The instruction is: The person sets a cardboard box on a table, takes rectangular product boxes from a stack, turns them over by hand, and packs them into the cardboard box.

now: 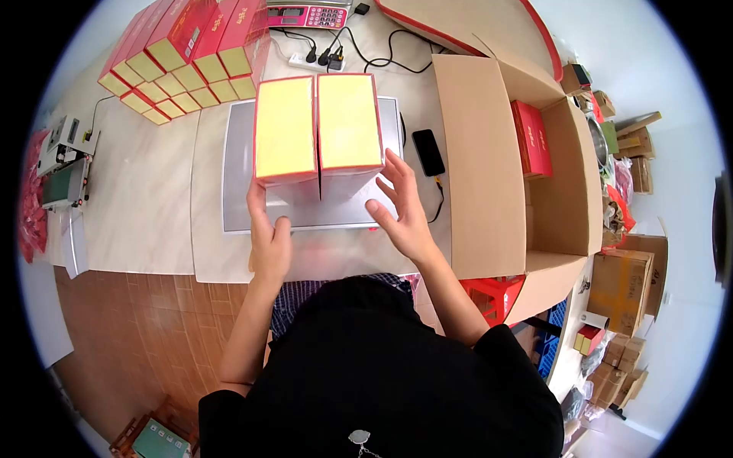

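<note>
Two red boxes with pale yellow faces stand side by side on a grey metal platform (pixel 240 217): a left box (pixel 285 128) and a right box (pixel 349 122), with a narrow gap between them. My left hand (pixel 269 240) is at the near left corner of the left box. Its fingers stretch along the side, partly hidden, and its thumb stands apart. Beside the near right corner of the other box is my right hand (pixel 403 210), fingers spread and thumb held away. The fingertips are at or very near the box's side; firm contact cannot be made out.
Several similar red boxes (pixel 183 34) are stacked at the back left. An open cardboard carton (pixel 485 168) on the right holds a red box (pixel 532 137). A phone (pixel 428 152) lies between platform and carton. Behind are a power strip (pixel 317 62), cables and a pink keypad device (pixel 309 17).
</note>
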`<state>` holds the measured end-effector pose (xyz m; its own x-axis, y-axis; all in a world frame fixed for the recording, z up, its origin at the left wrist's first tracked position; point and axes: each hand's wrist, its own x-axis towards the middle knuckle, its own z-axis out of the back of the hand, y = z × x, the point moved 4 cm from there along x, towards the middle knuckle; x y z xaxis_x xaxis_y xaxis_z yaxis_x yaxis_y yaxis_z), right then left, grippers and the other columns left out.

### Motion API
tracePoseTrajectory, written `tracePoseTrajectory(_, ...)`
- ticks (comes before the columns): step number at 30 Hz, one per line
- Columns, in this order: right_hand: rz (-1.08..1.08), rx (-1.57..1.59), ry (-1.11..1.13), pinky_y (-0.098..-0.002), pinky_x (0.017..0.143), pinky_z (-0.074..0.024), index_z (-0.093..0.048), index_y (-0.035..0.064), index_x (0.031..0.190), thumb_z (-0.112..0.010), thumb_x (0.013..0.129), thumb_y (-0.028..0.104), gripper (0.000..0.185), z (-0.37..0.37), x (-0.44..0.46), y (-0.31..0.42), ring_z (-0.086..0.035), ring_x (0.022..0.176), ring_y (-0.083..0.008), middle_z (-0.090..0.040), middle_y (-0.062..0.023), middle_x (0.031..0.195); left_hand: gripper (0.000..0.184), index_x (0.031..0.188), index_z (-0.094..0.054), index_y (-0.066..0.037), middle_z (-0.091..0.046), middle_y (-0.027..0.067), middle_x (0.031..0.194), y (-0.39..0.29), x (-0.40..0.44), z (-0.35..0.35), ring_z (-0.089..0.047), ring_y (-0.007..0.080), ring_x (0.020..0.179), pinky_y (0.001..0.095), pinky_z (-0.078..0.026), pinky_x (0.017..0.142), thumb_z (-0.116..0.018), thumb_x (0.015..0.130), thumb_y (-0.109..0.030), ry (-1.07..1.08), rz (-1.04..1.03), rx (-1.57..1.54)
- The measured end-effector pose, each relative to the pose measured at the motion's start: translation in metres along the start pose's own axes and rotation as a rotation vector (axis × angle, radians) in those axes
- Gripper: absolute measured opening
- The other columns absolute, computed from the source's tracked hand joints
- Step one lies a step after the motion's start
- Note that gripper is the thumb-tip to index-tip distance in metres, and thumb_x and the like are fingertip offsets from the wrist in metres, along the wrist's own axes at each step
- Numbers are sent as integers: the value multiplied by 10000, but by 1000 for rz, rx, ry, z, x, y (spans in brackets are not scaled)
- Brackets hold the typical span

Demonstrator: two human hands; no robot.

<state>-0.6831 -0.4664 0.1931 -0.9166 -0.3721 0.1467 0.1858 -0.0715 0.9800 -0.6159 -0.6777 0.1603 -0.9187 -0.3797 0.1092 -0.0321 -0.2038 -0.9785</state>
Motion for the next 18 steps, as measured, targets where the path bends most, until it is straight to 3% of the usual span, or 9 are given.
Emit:
tracePoseTrajectory(5, -87, 96, -74, -416, 1046, -395, -290, 46, 1432, -582, 913, 142, 603, 3, -24, -25, -467, 1273, -293, -444, -189, 1396, 672, 1414, -282, 22, -299, 195, 1492, -1, -19, 15, -240, 302, 1423, 396, -177, 1158, -336, 749, 104, -55, -56, -64)
tracePoseTrajectory(8, -145, 83, -94, -350, 936, -459, -384, 28, 1363, -555, 922, 102, 479, 2, -31, -35, -555, 1150, -240, -524, -173, 1310, 643, 1392, -319, 26, -332, 184, 1474, 1, -34, 26, -277, 301, 1404, 406, -195, 1156, -334, 754, 108, -95, 3, -62)
tracePoseTrajectory(13, -174, 105, -72, -327, 919, -451, -407, 19, 1343, -526, 947, 97, 421, -6, -28, -31, -567, 1093, -213, -549, -155, 1261, 572, 1351, -386, -4, -438, 155, 1401, 5, -51, 35, -395, 264, 1339, 403, -268, 1122, -327, 789, 84, -108, 55, -84)
tracePoseTrajectory(18, -158, 81, -71, -313, 871, -470, -435, 14, 1313, -512, 956, 94, 374, -12, -22, -25, -592, 1035, -197, -583, -143, 1209, 527, 1331, -410, -2, -460, 148, 1372, 5, -61, 41, -434, 246, 1297, 382, -299, 1097, -332, 815, 74, -118, 56, -110)
